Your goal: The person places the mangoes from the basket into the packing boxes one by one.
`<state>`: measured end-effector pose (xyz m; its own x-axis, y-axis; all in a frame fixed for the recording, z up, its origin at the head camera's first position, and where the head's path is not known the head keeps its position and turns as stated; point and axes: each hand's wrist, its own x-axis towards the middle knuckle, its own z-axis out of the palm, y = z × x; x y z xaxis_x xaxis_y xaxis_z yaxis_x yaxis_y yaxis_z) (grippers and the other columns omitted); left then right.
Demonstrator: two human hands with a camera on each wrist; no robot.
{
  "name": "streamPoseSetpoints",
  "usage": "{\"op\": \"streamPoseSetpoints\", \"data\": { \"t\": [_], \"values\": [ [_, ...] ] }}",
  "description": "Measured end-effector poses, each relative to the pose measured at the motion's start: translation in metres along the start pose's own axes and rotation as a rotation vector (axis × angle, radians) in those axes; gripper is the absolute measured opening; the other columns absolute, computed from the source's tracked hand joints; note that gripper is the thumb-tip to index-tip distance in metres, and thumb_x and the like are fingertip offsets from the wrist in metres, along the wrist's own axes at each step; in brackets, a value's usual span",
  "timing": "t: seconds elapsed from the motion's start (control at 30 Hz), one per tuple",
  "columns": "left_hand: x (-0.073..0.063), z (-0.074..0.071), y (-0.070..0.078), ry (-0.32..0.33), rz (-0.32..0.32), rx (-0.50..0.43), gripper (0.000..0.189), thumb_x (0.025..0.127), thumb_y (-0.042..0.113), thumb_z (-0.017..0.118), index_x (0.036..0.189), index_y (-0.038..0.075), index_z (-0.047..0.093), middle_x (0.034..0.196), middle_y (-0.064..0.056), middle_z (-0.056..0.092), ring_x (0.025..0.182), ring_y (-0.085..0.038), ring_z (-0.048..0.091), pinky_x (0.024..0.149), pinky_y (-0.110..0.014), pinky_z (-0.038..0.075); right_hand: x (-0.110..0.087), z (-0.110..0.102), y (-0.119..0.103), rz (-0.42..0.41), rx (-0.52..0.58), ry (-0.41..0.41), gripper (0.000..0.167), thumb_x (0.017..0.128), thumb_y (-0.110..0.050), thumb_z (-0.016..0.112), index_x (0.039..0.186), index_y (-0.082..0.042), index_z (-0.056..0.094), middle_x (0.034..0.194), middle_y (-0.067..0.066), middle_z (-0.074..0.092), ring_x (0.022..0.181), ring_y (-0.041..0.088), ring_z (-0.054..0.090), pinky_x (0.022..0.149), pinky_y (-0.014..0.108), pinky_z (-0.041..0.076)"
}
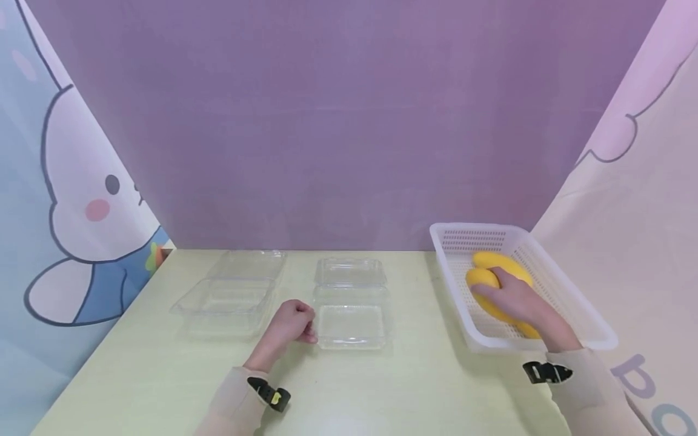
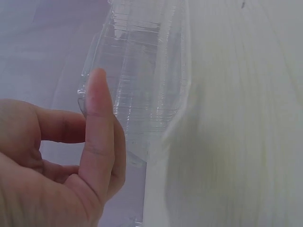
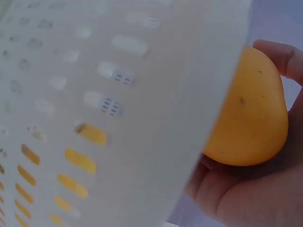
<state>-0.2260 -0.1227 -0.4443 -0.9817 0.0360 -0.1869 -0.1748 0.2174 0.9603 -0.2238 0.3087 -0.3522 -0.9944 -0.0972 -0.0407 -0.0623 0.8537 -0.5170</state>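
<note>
In the head view my right hand reaches into a white perforated basket and grips a yellow mango. The right wrist view shows this mango against the palm, partly hidden by the basket wall. More yellow mangoes lie around and beneath the hand. My left hand is at the left edge of a small clear plastic clamshell box, its lid folded back. The left wrist view has one fairly straight finger overlapping the box's rim.
A larger clear clamshell box stands open to the left of the small one. Both are on a pale wood-grain table. A purple panel rises behind the table, with printed cartoon cloth at the sides.
</note>
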Motion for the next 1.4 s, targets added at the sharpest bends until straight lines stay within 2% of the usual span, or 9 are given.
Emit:
{"op": "streamPoseSetpoints", "data": {
  "t": [0.2,0.27,0.6,0.93,1.17,1.4],
  "values": [
    [0.002,0.001,-0.003,0.008,-0.004,0.017,0.014,0.098,0.0,0.053,0.107,-0.011,0.055,0.079,-0.015,0.059,0.061,-0.018,0.06,0.059,-0.032,0.061,-0.008,0.002,-0.008,0.002,0.102,0.04,0.07,0.101,-0.048,0.054,0.143,0.006,0.039,0.103,0.018,0.056,0.085,0.028,0.054,0.067,0.035,0.044],
    [0.003,0.002,-0.002,0.01,-0.01,0.018,0.015,0.097,0.0,0.053,0.107,-0.01,0.055,0.078,-0.014,0.059,0.06,-0.017,0.06,0.059,-0.032,0.061,-0.01,0.002,-0.011,0.005,0.125,0.059,0.067,0.101,-0.047,0.055,0.142,0.004,0.04,0.1,0.016,0.055,0.082,0.026,0.053,0.065,0.033,0.044],
    [0.004,0.003,-0.001,0.0,-0.027,0.013,0.013,0.097,0.0,0.053,0.107,-0.009,0.053,0.079,-0.016,0.059,0.061,-0.017,0.059,0.059,-0.031,0.061,-0.02,-0.002,-0.031,-0.04,0.227,0.116,0.063,0.103,-0.048,0.051,0.149,-0.007,0.039,0.12,0.019,0.051,0.091,0.031,0.052,0.069,0.035,0.045],
    [0.001,0.003,0.001,0.005,-0.029,0.016,0.014,0.097,0.0,0.053,0.107,-0.01,0.054,0.077,-0.014,0.057,0.06,-0.017,0.059,0.059,-0.031,0.061,-0.027,-0.002,-0.045,-0.046,0.301,0.156,0.059,0.104,-0.047,0.05,0.15,-0.012,0.04,0.12,0.017,0.051,0.094,0.031,0.051,0.073,0.037,0.045],
    [0.002,0.004,-0.001,0.004,-0.023,0.001,0.012,0.097,0.0,0.053,0.105,-0.009,0.054,0.077,-0.014,0.057,0.06,-0.017,0.059,0.059,-0.031,0.061,-0.027,0.006,-0.053,-0.052,0.362,0.149,0.06,0.104,-0.044,0.051,0.152,-0.011,0.037,0.125,0.016,0.046,0.097,0.031,0.049,0.072,0.037,0.046],
    [0.004,0.004,-0.002,0.001,-0.012,-0.001,0.013,0.097,0.001,0.053,0.106,-0.009,0.054,0.077,-0.013,0.057,0.06,-0.017,0.059,0.059,-0.031,0.061,-0.025,0.012,-0.065,-0.075,0.363,0.156,0.061,0.104,-0.044,0.052,0.154,-0.012,0.037,0.124,0.015,0.048,0.099,0.031,0.049,0.072,0.036,0.046]
  ]
}}
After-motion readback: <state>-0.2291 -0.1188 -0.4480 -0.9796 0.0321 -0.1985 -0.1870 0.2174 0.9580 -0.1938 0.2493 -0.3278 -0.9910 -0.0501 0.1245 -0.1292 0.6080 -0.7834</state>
